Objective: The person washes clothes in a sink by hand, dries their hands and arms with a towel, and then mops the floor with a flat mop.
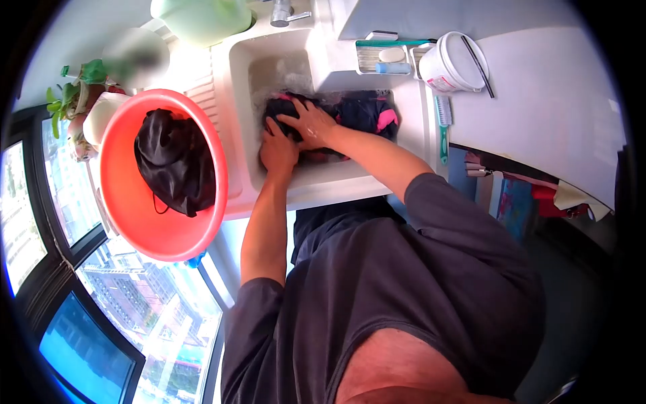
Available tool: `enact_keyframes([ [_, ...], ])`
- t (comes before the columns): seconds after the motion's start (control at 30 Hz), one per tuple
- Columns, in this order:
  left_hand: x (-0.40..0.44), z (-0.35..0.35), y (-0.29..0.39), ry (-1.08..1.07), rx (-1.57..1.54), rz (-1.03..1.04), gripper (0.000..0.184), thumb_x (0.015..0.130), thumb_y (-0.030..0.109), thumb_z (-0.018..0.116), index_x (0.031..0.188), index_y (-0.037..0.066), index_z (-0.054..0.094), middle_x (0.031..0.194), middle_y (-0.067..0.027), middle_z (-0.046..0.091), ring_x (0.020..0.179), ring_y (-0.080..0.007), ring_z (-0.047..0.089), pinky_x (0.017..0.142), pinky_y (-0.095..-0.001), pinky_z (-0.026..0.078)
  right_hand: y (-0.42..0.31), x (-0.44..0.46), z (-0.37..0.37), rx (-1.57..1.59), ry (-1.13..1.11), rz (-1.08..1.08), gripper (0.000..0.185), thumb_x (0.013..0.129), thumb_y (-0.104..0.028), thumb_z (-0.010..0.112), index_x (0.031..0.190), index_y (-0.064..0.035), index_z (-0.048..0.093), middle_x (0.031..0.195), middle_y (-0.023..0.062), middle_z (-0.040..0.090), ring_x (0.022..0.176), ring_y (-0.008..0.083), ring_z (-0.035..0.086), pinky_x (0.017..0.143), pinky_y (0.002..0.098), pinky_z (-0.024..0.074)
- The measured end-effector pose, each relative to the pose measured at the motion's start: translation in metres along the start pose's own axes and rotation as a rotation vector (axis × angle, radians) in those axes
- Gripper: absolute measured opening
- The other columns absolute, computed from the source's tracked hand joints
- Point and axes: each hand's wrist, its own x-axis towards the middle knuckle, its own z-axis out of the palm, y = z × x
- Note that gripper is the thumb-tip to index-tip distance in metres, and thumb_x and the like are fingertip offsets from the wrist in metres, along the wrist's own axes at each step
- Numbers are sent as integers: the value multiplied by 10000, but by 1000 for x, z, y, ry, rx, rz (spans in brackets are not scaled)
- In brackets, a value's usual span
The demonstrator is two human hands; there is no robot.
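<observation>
Dark wet clothing with bright pink patches lies bunched in the white sink. My right hand presses down on its left part, fingers stretched apart, with some whitish suds on the skin. Close beside it, my left hand grips the same dark cloth, its fingertips partly hidden in the folds. The two hands nearly touch. Some foamy water shows in the far left of the basin.
Left of the sink stands a red-orange basin holding black cloth. A faucet and pale green container are behind. On the right are a soap rack, a white lidded bucket and a green-handled brush.
</observation>
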Motion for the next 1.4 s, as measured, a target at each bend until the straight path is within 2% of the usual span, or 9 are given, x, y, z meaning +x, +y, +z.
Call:
enact_keyframes([
  [0.2, 65, 27, -7, 47, 118, -63, 460, 862, 314, 627, 1223, 42, 537, 1048, -148, 657, 950, -329, 652, 731, -434, 543, 32, 72, 10, -114, -165, 24, 762, 713, -436, 756, 1396, -282, 452, 1358, 190, 486, 1246, 387, 476, 1013, 486, 424],
  [0.3, 92, 37, -5, -203, 60, -213, 371, 871, 319, 607, 1140, 64, 589, 1067, -143, 669, 976, -308, 655, 750, -417, 547, 42, 92, 19, -9, -308, -98, 491, 765, -355, 692, 1216, -169, 633, 1184, 182, 635, 1102, 367, 601, 922, 493, 487],
  [0.5, 117, 108, -24, 329, -124, -61, 479, 913, 326, 559, 1286, 27, 525, 1272, -232, 561, 1148, -360, 570, 933, -447, 479, 50, 117, 29, -206, -234, 246, 420, 783, -295, 671, 1172, -137, 647, 1158, 185, 648, 1081, 361, 615, 894, 467, 502],
  [0.6, 148, 127, -57, -65, -709, -46, 509, 908, 400, 556, 1246, 20, 553, 1244, -216, 596, 1126, -404, 579, 949, -441, 469, 45, 129, 12, -151, -185, 404, 385, 792, -264, 661, 1149, -120, 654, 1145, 186, 655, 1070, 358, 623, 880, 455, 510],
  [0.67, 136, 96, -24, 418, -313, 15, 547, 892, 320, 575, 1304, -27, 477, 1272, -241, 566, 1172, -419, 546, 984, -446, 443, 38, 131, 0, -65, -104, 448, 363, 798, -244, 654, 1135, -109, 659, 1137, 187, 659, 1063, 356, 627, 871, 446, 515],
  [0.77, 124, 51, -19, 98, -509, -226, 603, 838, 280, 616, 1293, -75, 440, 1271, -270, 556, 1175, -437, 538, 985, -463, 439, 22, 100, 5, 99, 127, 324, 349, 803, -196, 652, 1139, -104, 641, 1096, 181, 670, 1038, 365, 626, 877, 444, 502],
  [0.93, 82, 30, -32, 66, -616, -185, 645, 753, 258, 660, 1316, 12, 466, 1270, -287, 550, 1187, -427, 534, 992, -452, 438, -6, 16, -10, 187, 516, -98, 319, 782, -24, 611, 1090, -107, 621, 1005, 155, 674, 944, 362, 628, 829, 456, 489],
  [1.2, -16, -12, -27, 108, -711, -74, 596, 686, 291, 725, 1221, 70, 586, 1157, -233, 641, 1115, -387, 599, 949, -423, 468, -20, -72, -37, 276, 526, -225, 314, 742, -12, 604, 1041, -100, 641, 994, 118, 673, 903, 333, 625, 829, 422, 493],
  [1.4, -6, -6, -35, -149, -1006, -123, 598, 650, 280, 784, 1165, 12, 644, 1136, -196, 673, 1083, -322, 638, 932, -373, 478, -34, -75, -62, 166, 553, -285, 315, 727, -3, 597, 1018, -109, 653, 992, 108, 680, 945, 332, 619, 856, 417, 490],
])
